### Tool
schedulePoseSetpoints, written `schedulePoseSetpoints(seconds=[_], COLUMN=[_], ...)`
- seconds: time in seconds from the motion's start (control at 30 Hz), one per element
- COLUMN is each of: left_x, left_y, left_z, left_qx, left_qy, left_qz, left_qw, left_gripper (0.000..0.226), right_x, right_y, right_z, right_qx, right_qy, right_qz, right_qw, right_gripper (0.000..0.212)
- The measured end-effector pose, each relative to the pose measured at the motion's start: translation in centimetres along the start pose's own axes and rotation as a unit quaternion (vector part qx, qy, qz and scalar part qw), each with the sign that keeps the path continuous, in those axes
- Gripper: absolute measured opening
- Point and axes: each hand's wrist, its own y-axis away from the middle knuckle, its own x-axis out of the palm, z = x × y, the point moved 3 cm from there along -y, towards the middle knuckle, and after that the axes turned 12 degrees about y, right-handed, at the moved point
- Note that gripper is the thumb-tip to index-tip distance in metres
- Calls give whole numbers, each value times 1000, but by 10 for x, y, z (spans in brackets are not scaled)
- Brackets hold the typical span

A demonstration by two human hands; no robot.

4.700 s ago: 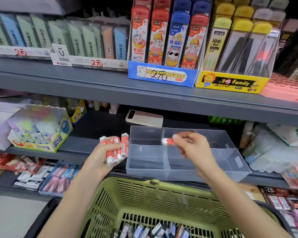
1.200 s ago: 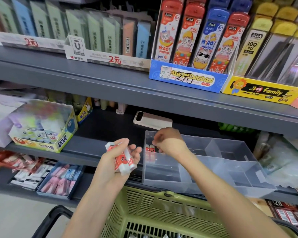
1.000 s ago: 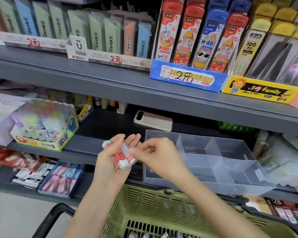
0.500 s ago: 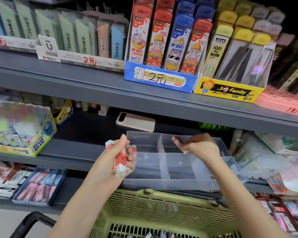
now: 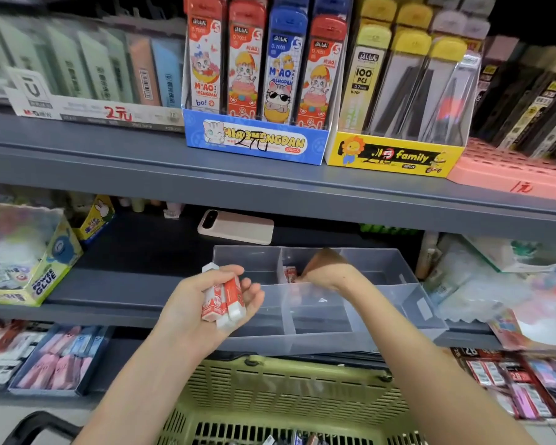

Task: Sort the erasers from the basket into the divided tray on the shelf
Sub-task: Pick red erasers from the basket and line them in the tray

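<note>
Left hand [image 5: 206,303]: fingers curled round eraser bundle [image 5: 225,300], red-and-white, held at the tray's left end.
Right hand [image 5: 326,273]: dipped into divided tray [image 5: 350,337], back middle compartment; fingers hidden, grip cannot be told.
Tray erasers [image 5: 291,274]: upright in that compartment, just beside that hand.
Basket [image 5: 286,393]: green, below the shelf [image 5: 126,284] edge.

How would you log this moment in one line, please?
left hand holds red erasers; right hand at placed erasers, tray rear middle compartment; basket below

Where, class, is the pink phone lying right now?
In the head view, left of centre, the pink phone lies flat behind the back-left corner of the divided tray, below the blue display box.
</note>
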Motion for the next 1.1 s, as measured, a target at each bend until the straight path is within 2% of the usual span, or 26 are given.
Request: schedulePoseSetpoints(seconds=[0.13,0.23,0.33,0.37,0.43,0.5,0.57,0.63,0.7,0.73,0.8,0.9,1.0,1.03,1.1], left_x=[0,1,3,5,7,8,11,13,15,14,13,11,3,-1,-11], left_y=[-2,-2,-2,-1,0,0,-1,-1,0,0,0,3,8,10,14], left_z=[4,6,8,8,9,10,13,15,18,18,18,14,-2,-10,-27], left_qx=[5,13,20,21,22,24,33,46,55,61,64,59,98,118,153], left_qy=[-23,-35,-30,-25,-13,-1,2,-5,-18,-27,-50,-47,-29,-26,-21], left_qz=[-6,-6,-7,-4,0,6,18,34,52,59,67,62,44,37,15], left_qw=[1000,999,999,999,1000,1000,999,998,997,996,994,995,994,992,988], left_gripper=[13,11,10,11,12,13,15,15,6,8,14,18,17,13,4], right_x=[1,4,2,-1,-10,-17,-18,-9,1,2,4,3,-11,-17,-27], right_y=[17,29,41,46,61,84,109,127,133,133,133,127,114,107,91], right_z=[-2,-2,-2,-2,0,6,21,40,51,54,54,43,27,24,27], right_qx=[-25,-48,-65,-69,-84,-118,-179,-210,-205,-201,-201,-176,-147,-147,-168], right_qy=[-45,-18,-21,-28,-60,-178,-315,-350,-327,-328,-378,-430,-483,-460,-360], right_qz=[6,-17,-46,-73,-176,-260,-239,-174,-162,-168,-148,-150,-184,-192,-191], right_qw=[999,999,997,995,979,942,901,896,908,908,892,873,844,854,898], right_gripper=[23,41,45,43,42,40,32,25,28,23,4,16,8,6,8])
